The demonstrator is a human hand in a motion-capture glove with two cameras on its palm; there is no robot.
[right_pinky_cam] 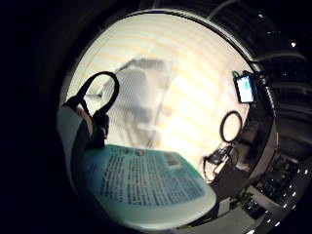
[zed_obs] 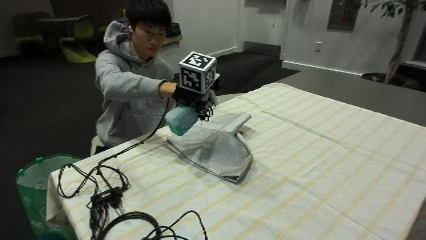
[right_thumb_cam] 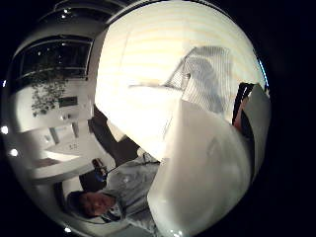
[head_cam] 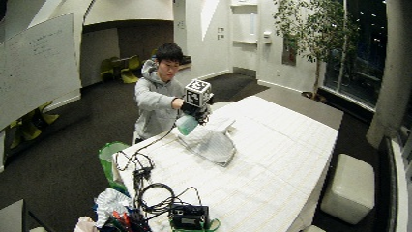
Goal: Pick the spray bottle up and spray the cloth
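Black-gloved, my right hand [zed_obs: 190, 96] is curled round the bottle [zed_obs: 180, 120], holding it in the air above the near edge of the table [zed_obs: 319, 150]. Pale teal plastic shows below my fingers; the bottle's long axis runs tilted, its base hanging down and toward me, its upper part hidden inside my grip, so I cannot tell which way the nozzle faces. From my palm, the bottle's printed label [right_pinky_cam: 146, 178] fills much of one view and its plain side [right_thumb_cam: 207, 168] fills much of the other.

Just beyond and below the bottle lies the cloth [zed_obs: 216, 145], grey with a fine pattern, crumpled and partly folded, flat on the striped tablecloth. The bottle hangs over the cloth's near end without touching it.

Off to the side, by the table's corner, black cables [zed_obs: 106, 200] lie coiled. Beside that corner, on the floor, stands a green bin [zed_obs: 36, 185]; what it holds I cannot make out.
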